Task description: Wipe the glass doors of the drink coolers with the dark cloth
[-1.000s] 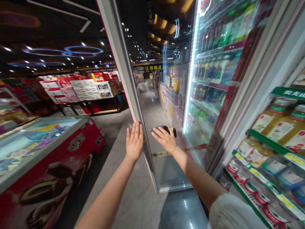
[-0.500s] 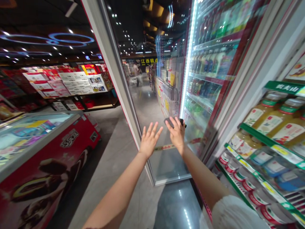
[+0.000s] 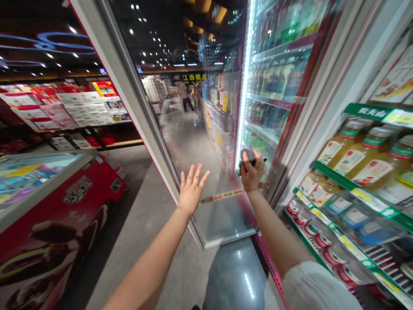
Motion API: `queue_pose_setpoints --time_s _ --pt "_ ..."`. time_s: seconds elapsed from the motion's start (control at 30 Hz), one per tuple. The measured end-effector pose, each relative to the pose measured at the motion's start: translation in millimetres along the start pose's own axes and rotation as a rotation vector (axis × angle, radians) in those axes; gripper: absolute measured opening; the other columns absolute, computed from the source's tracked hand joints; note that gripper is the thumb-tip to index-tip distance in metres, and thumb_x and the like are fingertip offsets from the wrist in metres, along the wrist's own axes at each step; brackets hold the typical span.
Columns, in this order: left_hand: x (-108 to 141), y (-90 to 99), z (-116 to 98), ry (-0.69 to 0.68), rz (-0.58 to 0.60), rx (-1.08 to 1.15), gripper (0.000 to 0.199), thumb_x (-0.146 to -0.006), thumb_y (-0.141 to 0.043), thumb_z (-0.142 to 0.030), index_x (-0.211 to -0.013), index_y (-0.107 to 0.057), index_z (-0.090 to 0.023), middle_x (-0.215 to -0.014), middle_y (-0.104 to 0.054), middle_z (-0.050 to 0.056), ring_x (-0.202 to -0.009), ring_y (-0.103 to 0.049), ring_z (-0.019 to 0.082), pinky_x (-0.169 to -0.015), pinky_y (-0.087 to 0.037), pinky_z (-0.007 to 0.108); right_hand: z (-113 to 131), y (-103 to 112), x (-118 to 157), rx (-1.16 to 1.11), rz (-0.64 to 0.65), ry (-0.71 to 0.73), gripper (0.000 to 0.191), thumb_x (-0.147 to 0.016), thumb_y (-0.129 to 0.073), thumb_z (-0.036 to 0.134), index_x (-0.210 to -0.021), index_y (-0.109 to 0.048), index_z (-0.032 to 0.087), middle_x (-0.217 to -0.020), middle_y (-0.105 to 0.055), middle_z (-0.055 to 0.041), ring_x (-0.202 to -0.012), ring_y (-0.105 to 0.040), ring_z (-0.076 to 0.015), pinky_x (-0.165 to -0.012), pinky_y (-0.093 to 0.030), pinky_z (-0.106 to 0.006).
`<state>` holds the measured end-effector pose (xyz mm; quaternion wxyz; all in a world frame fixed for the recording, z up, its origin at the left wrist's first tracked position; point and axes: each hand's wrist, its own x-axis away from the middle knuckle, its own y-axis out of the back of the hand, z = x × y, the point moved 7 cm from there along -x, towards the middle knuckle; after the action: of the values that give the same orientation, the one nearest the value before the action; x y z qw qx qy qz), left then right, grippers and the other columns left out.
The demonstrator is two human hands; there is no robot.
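Observation:
A glass door (image 3: 222, 219) with a pale metal frame stands swung out from a drinks fridge. My left hand (image 3: 190, 193) has its fingers spread in front of the lower glass, near the door's outer edge, with nothing in it. My right hand (image 3: 253, 174) is wrapped round a dark object (image 3: 248, 158), in front of the glass. What this dark object is cannot be made out, and the hand partly covers it. To the right, bottles of yellow drink (image 3: 371, 150) stand on green-edged shelves (image 3: 371, 199).
A red chest freezer (image 3: 80, 202) with a glass top stands at the left. Beyond it, stacked boxes (image 3: 80, 110) fill a display. Through the glass, a person (image 3: 185, 97) is far down the aisle. Grey floor (image 3: 138, 224) lies between freezer and door.
My right hand has moved a little right, and its fingers have gone from spread to curled round the dark object. My left hand stays spread, slightly further left. The view has turned a little right.

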<state>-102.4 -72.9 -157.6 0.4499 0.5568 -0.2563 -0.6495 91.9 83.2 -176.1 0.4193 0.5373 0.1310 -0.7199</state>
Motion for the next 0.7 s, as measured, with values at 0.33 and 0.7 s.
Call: queue_pose_setpoints --time_s 0.33,0.7 --pt "-0.5 1.8 0.8 0.012 -0.015 0.01 0.074 -0.087 -0.049 -0.004 -0.157 -0.039 -0.029 -0.17 -0.018 0.01 -0.158 -0.01 0.035 -0.123 -0.022 0.068 -4.7 -20.7 38.6 -0.104 0.035 -0.036 0.058 -0.098 -0.037 0.013 -0.155 -0.044 0.023 -0.159 -0.035 -0.0187 -0.149 -0.033 -0.0316 -0.114 -0.041 -0.054" --pt "-4.4 1.3 2.5 0.011 -0.066 0.029 0.065 -0.092 -0.053 -0.012 -0.155 -0.043 -0.025 -0.169 -0.021 0.013 -0.158 -0.009 0.038 -0.122 -0.022 0.069 -89.1 -12.8 37.9 -0.03 -0.116 -0.328 0.061 -0.094 -0.043 0.014 -0.154 -0.047 0.025 -0.14 -0.047 -0.0202 -0.135 -0.045 -0.032 -0.108 -0.043 -0.061"
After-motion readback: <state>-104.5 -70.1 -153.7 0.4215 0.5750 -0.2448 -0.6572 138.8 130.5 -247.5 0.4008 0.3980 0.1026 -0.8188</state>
